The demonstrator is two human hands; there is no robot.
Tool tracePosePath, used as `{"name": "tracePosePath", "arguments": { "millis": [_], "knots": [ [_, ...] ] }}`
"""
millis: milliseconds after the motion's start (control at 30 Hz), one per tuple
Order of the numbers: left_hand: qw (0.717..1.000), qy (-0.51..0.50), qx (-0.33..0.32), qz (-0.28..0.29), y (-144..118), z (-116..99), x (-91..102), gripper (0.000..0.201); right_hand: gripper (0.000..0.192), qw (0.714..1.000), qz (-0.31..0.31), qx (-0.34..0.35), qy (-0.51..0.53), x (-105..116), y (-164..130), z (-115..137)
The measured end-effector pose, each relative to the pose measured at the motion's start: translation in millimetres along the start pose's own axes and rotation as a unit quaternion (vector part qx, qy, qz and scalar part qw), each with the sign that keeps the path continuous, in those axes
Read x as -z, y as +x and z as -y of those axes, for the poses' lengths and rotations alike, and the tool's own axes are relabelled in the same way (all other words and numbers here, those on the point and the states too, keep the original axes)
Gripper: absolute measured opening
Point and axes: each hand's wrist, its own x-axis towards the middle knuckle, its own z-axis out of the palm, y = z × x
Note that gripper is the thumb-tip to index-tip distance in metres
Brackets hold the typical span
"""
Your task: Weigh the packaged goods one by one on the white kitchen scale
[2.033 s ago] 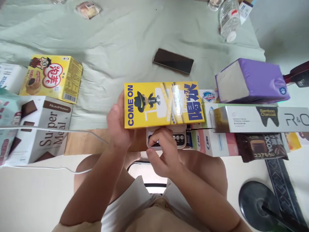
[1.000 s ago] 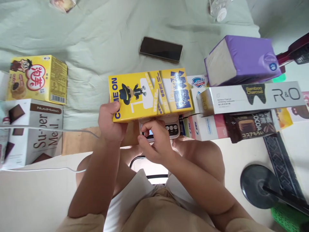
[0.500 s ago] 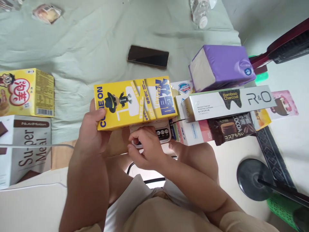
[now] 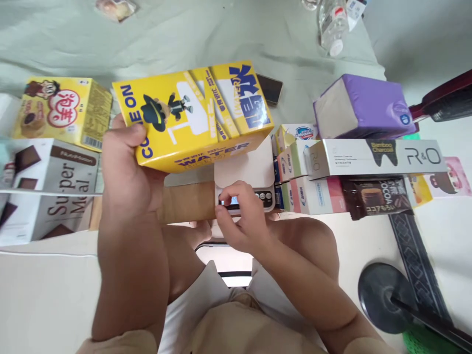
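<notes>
The left hand (image 4: 123, 169) grasps the left end of the glossy yellow rectangular carton (image 4: 195, 115), thumb on its printed face, holding it tilted above the small white kitchen scale (image 4: 245, 174). The right hand (image 4: 241, 223) is loosely curled, fingertips (image 4: 224, 204) touching the scale's front display panel, gripping nothing. The scale's smooth platform is bare. Half a second ago the carton lay flat on that platform; it is now raised clear, partly hiding the dark phone (image 4: 271, 88) on the wrinkled green cloth (image 4: 184, 34).
</notes>
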Motion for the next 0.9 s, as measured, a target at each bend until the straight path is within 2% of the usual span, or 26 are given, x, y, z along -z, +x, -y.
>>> {"name": "tracePosePath", "arguments": {
  "millis": [133,233,333,400,533,600,700,767,833,900],
  "knots": [
    [1.0,-0.013,-0.003,-0.02,-2.9,-10.6,8.7,0.025,0.02,0.994,-0.055,0.092,-0.001,18.5,10.5,36.0],
    [1.0,-0.015,0.005,-0.003,-4.5,-17.3,19.1,0.039,0.026,0.987,-0.076,0.125,-0.064,33.7,27.9,73.3],
    [0.999,-0.032,-0.002,0.025,-5.6,-22.4,29.4,0.041,0.028,0.969,0.007,0.163,-0.184,40.5,53.7,99.6],
    [0.998,-0.047,-0.001,0.038,-6.0,-24.6,35.3,0.04,0.035,0.948,0.085,0.167,-0.256,39.6,73.4,103.4],
    [0.995,-0.071,0.002,0.067,-5.9,-23.6,48.1,0.041,0.068,0.928,0.2,0.135,-0.285,33.1,111.1,82.7],
    [0.994,-0.067,0.004,0.09,-4.5,-19.4,55.6,0.042,0.071,0.929,0.234,0.122,-0.261,29.6,126.7,70.2],
    [0.993,-0.051,0.01,0.109,-1.0,-11.6,63.9,0.05,0.063,0.926,0.268,0.112,-0.24,24.9,147.4,63.7],
    [0.991,-0.065,-0.009,0.113,1.6,-8.0,64.7,0.059,0.073,0.899,0.313,0.107,-0.288,24.4,162.1,68.3],
    [0.988,-0.1,-0.039,0.112,4.1,-6.2,61.3,0.067,0.092,0.849,0.367,0.102,-0.365,28.1,178.6,76.3],
    [0.984,-0.13,-0.056,0.105,6.8,-4.6,55.0,0.073,0.105,0.816,0.392,0.1,-0.412,36.8,195.7,83.4]
  ]
}}
